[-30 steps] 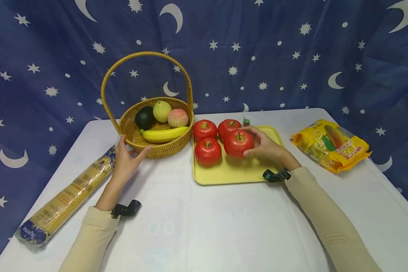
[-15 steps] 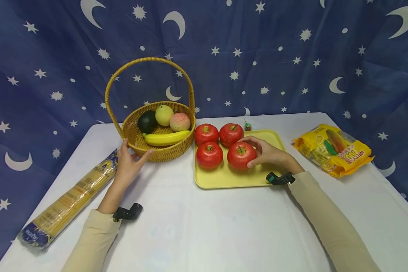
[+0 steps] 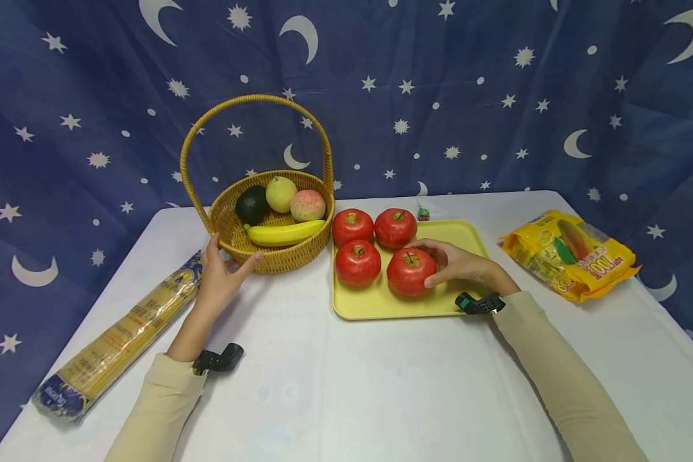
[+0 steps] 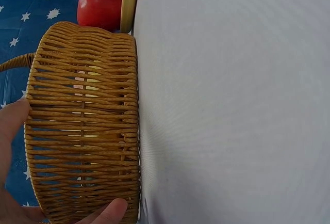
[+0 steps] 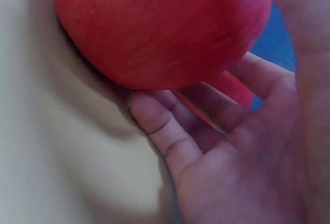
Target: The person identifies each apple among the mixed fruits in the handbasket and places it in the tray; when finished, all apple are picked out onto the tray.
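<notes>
My right hand (image 3: 462, 264) holds a red apple (image 3: 409, 276) at the front of the yellow tray (image 3: 404, 310), thumb on the near side and fingers behind. In the right wrist view, fingertips lie right at the underside of that apple (image 5: 160, 33). Three other red apples sit close by at the tray's left. With thumb and fingers spread, my left hand (image 3: 221, 276) rests against the front left of a wicker basket (image 3: 283, 262). Inside the basket are a banana (image 3: 283, 234), a peach (image 3: 308, 205), a yellow-green pear (image 3: 280, 194) and a dark green avocado-like fruit (image 3: 252, 205).
A long packet of spaghetti (image 3: 124, 330) lies slantwise at the left. At the right is a yellow snack bag (image 3: 572, 256). Behind the tray sits a small green item (image 3: 423, 213). The basket's tall handle (image 3: 260, 98) arches before a blue star-patterned curtain (image 3: 485, 83).
My right hand has lowered the apple onto the tray's front, in front of the back apples. The left hand stays at the basket. The head view has shifted slightly.
</notes>
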The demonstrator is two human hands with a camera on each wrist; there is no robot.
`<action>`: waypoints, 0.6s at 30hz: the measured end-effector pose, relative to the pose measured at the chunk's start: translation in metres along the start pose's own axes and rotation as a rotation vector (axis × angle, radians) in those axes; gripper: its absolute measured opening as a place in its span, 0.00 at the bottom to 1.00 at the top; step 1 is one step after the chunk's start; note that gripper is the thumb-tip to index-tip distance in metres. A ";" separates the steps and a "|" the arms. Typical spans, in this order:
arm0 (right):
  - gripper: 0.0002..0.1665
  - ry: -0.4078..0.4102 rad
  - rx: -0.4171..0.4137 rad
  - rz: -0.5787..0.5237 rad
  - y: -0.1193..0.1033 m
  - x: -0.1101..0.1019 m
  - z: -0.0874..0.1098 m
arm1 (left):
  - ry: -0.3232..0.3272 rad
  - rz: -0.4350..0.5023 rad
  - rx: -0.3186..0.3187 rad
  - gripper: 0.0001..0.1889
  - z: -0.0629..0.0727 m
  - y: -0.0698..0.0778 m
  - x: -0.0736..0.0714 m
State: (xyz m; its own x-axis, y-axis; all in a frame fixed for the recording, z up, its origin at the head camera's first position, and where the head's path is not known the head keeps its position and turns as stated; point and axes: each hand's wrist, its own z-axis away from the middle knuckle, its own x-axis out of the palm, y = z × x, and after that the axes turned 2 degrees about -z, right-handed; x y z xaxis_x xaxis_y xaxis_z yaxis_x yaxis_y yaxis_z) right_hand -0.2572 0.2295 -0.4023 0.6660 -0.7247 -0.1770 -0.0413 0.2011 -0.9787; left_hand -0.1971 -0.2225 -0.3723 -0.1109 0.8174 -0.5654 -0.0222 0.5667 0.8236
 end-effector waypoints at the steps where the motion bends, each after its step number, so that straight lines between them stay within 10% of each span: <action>1: 0.47 0.004 -0.003 -0.011 0.000 0.000 0.000 | -0.001 -0.001 -0.001 0.55 0.000 0.000 0.000; 18: 0.38 0.100 -0.037 -0.040 0.002 -0.003 0.003 | 0.004 -0.006 0.007 0.55 0.000 -0.001 0.001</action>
State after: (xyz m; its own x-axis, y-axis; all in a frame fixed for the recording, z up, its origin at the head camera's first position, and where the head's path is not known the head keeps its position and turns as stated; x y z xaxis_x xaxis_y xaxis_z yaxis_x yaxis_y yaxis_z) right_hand -0.2577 0.2341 -0.4032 0.5902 -0.7940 -0.1458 -0.0451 0.1478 -0.9880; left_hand -0.1976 -0.2224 -0.3733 -0.1147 0.8133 -0.5705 -0.0163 0.5726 0.8197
